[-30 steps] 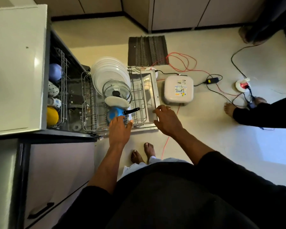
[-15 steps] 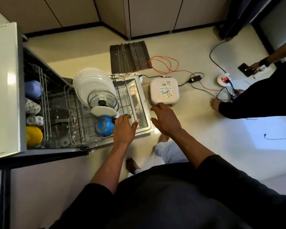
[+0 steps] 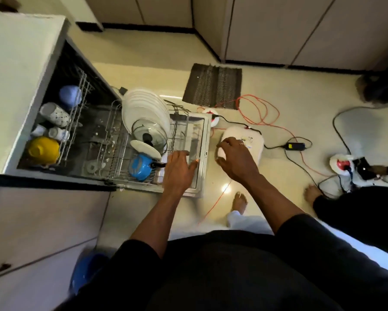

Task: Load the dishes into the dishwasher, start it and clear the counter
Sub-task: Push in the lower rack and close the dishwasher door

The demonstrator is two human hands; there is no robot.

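The dishwasher stands open with its lower rack (image 3: 112, 140) pulled out over the dropped door (image 3: 201, 153). In the rack stand a row of white plates (image 3: 143, 106), a glass lid (image 3: 149, 130), a small white plate (image 3: 144, 149) and a blue pan (image 3: 139, 168) with a black handle. The upper rack holds a blue cup (image 3: 69, 95), patterned white cups (image 3: 56, 114) and a yellow bowl (image 3: 43, 150). My left hand (image 3: 179, 170) lies with straight fingers over the rack's front edge, beside the pan handle. My right hand (image 3: 235, 158) hovers past the door edge with loosely curled fingers, holding nothing I can see.
A white box-shaped device (image 3: 254, 144) sits on the floor under my right hand, among red and black cables (image 3: 261, 113), an adapter (image 3: 296, 145) and a socket (image 3: 341, 163). A dark mat (image 3: 212, 86) lies behind. Another person's foot (image 3: 310, 193) is at the right. A blurred blue object (image 3: 85, 270) shows lower left.
My left hand slid from the pan toward the rack's front edge and the door. My right hand's fingers have curled above the white device. The view tilted.
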